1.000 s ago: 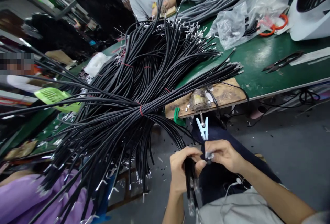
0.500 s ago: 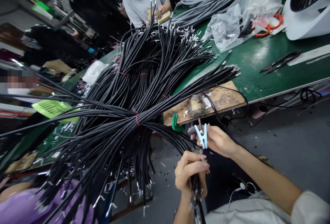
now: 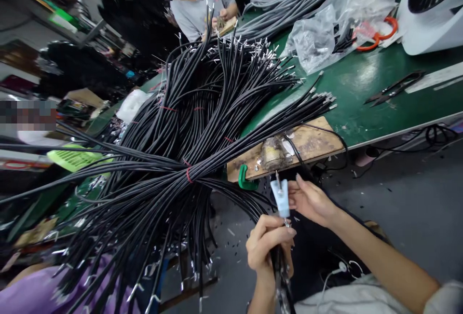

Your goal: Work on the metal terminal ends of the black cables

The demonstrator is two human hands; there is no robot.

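Note:
My left hand [image 3: 269,244] is closed around black cables [image 3: 280,275], with a stripped, silvery wire end [image 3: 287,222] poking up from between thumb and fingers. Just above it, a light-blue plastic clip [image 3: 281,200] sits on the thin metal shaft [image 3: 277,177] of a small, worn motor [image 3: 272,154]. The wire end meets the lower end of the clip. Beside the clip's right side is my right hand [image 3: 313,203], thumb raised away from its curved fingers; nothing shows in it. Whether its fingertips touch the clip I cannot tell.
The motor is fixed on a wooden board [image 3: 318,138] with a green clamp [image 3: 245,179] at its edge. Large tied bundles of black cables [image 3: 155,169] spread leftward. Snips [image 3: 394,87], orange-handled scissors [image 3: 376,41] and a plastic bag [image 3: 314,39] lie on the green table [image 3: 361,116]. Other people sit nearby.
My right hand has loosened from beside the clip, its thumb now lifted. The clip has turned on the shaft, and the wire end in my left hand now meets its lower end.

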